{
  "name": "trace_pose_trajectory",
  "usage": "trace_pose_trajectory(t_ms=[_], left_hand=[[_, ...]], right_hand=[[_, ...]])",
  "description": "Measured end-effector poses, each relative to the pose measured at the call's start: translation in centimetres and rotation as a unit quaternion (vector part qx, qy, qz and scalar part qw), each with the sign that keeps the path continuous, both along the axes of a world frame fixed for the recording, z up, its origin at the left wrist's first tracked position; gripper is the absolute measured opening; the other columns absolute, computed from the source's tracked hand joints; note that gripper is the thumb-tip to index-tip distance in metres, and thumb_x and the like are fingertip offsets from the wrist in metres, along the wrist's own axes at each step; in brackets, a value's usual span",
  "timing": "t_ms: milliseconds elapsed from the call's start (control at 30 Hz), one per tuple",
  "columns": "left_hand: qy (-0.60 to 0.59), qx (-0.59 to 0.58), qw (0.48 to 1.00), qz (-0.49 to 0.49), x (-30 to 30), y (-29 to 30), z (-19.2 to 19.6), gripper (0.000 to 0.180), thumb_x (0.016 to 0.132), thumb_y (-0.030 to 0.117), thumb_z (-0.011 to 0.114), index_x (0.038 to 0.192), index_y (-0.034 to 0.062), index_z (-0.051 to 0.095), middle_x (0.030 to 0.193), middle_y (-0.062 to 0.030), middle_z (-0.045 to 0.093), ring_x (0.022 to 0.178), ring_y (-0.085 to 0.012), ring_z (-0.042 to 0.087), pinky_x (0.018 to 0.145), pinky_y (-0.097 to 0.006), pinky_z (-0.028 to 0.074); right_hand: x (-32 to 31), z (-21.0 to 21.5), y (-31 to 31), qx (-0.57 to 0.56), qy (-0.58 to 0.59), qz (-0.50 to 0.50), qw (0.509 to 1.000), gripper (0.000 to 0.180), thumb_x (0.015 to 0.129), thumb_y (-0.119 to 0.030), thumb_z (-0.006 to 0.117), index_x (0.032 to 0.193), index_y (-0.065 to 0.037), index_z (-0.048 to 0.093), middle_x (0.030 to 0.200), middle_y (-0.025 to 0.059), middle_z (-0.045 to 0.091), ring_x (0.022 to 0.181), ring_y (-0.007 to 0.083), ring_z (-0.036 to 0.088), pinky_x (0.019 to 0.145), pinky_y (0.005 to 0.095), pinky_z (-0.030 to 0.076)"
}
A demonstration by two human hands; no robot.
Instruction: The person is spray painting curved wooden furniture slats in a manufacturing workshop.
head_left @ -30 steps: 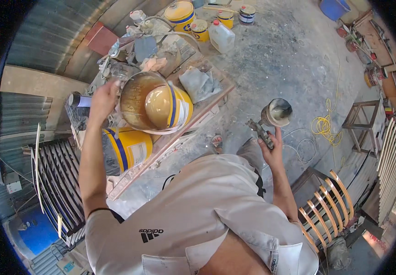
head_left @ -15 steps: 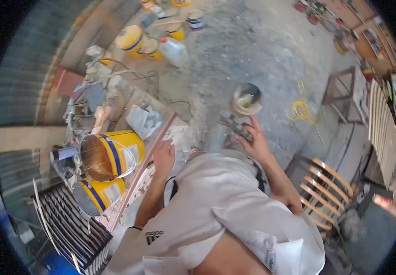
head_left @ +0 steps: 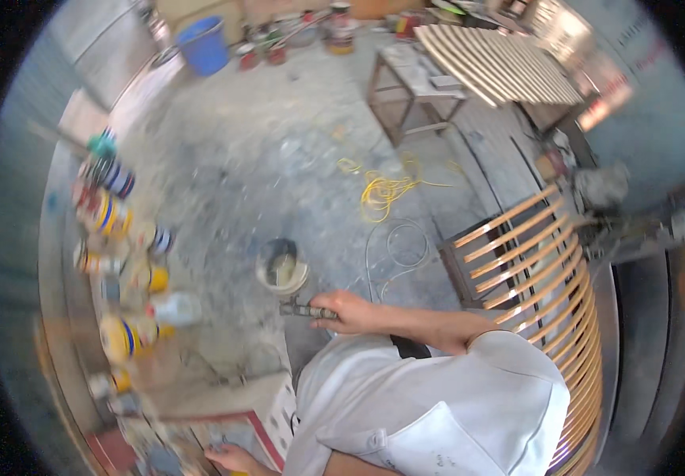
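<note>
My right hand is closed around the handle of a spray gun. A pale, dark-lined cup is mounted on the gun, above the floor, with some light material inside. My left hand is low in the picture, beside the red-edged workbench. Its fingers reach forward, loosely apart, with nothing visible in them; the lower part is cut off by the picture's edge. To my right stands a curved rack of thin orange-brown wooden slats.
Paint pails and jugs line the left side. A yellow cord and a thin pale hose lie on the floor ahead. Pale slats rest near a small metal-legged table. A blue bucket stands at the back.
My view has swung to the right, bringing the slats more into sight and putting the workbench at the lower left. My right hand still holds the spray gun; my left stays near the bench.
</note>
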State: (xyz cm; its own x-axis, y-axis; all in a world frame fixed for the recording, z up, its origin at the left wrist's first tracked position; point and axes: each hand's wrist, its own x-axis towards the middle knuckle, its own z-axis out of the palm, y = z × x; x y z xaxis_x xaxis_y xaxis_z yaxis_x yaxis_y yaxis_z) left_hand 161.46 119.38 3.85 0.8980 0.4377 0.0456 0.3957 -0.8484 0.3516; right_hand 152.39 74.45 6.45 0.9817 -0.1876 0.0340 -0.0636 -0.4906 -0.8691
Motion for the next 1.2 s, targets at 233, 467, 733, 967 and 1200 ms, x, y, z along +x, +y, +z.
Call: trace_pose_trajectory(t_ms=[233,467,733,967,1200], left_hand=[[0.147,-0.572,0.795,-0.141,16.7,-15.6,-6.9,0.031,0.090,0.023,0.058,0.112,0.0023,0.060,0.096,-0.0078,0.065,0.089,-0.0216,0.060,0.081,-0.034,0.049],[0.302,-0.325,0.520,-0.730,23.0,-45.4,-1.9,0.057,0.076,0.001,0.069,0.130,0.0012,0.051,0.127,-0.0098,0.057,0.121,-0.0229,0.051,0.104,-0.035,0.037],[0.634,-0.438,0.217,-0.599,19.4,-65.7,0.5,0.044,0.083,0.006,0.070,0.124,0.0042,0.053,0.108,-0.0063,0.063,0.102,-0.0183,0.062,0.089,-0.031,0.048],[0.373,-0.128,0.567,-0.723,32.1,-76.7,-13.9,0.028,0.084,0.030,0.070,0.090,0.0030,0.068,0.084,-0.0117,0.067,0.082,-0.0204,0.061,0.078,-0.036,0.049],[0.328,-0.155,0.775,-0.517,51.2,-79.5,-19.1,0.024,0.085,0.025,0.069,0.084,0.0015,0.064,0.081,-0.0102,0.065,0.077,-0.0192,0.057,0.072,-0.035,0.046]], right_hand=[[7.2,1.4,-6.0,0.020,-0.024,-0.123,0.992,0.035,0.082,-0.018,0.069,0.110,0.001,0.058,0.109,0.0216,0.059,0.101,0.0408,0.056,0.082,0.0449,0.046],[16.9,5.5,-17.2,-0.042,-0.113,-0.250,0.961,0.030,0.077,-0.012,0.065,0.104,-0.001,0.059,0.092,0.0223,0.062,0.092,0.0418,0.059,0.078,0.0462,0.047],[28.0,12.8,-33.5,-0.077,-0.137,-0.348,0.924,0.035,0.078,-0.014,0.062,0.111,-0.003,0.060,0.099,0.0221,0.064,0.098,0.0405,0.061,0.084,0.0446,0.049],[31.3,20.2,-51.0,-0.163,-0.204,-0.316,0.912,0.029,0.075,-0.012,0.063,0.102,-0.003,0.062,0.092,0.0226,0.066,0.088,0.0340,0.064,0.079,0.0418,0.050],[30.0,27.5,-63.0,-0.185,-0.139,-0.379,0.896,0.025,0.086,-0.019,0.067,0.106,-0.005,0.061,0.072,0.0002,0.058,0.053,0.0084,0.049,0.047,0.0258,0.044]])
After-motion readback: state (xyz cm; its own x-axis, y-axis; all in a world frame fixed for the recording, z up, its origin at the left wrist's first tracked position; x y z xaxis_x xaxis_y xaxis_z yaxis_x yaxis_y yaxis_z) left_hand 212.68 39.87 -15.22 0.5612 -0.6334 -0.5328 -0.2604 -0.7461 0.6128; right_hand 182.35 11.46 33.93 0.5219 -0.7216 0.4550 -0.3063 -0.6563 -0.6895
